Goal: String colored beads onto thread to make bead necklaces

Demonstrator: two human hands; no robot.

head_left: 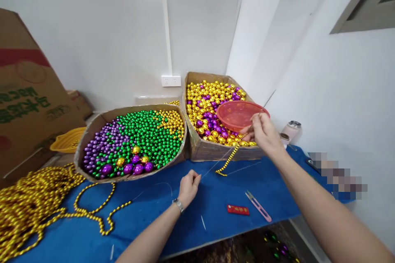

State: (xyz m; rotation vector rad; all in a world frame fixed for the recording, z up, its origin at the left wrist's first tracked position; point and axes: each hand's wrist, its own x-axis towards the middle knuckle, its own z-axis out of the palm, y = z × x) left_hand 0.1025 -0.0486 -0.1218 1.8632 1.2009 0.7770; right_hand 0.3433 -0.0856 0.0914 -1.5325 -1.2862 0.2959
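My left hand (188, 187) rests on the blue cloth (154, 218), fingers pinched on a thin thread (216, 165). That thread runs up and right to my right hand (262, 133), which pinches its other end, perhaps with a needle, just in front of a red plastic bowl (240, 114). A short strand of small gold beads (227, 162) hangs on the thread between my hands. The bowl sits on gold and purple beads in the right cardboard box (216, 152). The left box (92, 129) holds green, purple and gold beads.
A big heap of gold bead strings (31, 205) lies at the left on the cloth. Pink thread snips (258, 206) and a small red packet (238, 210) lie near the front edge. A yellow basket (66, 139) and a large carton (27, 98) stand at the left; a bottle (291, 129) stands by the right wall.
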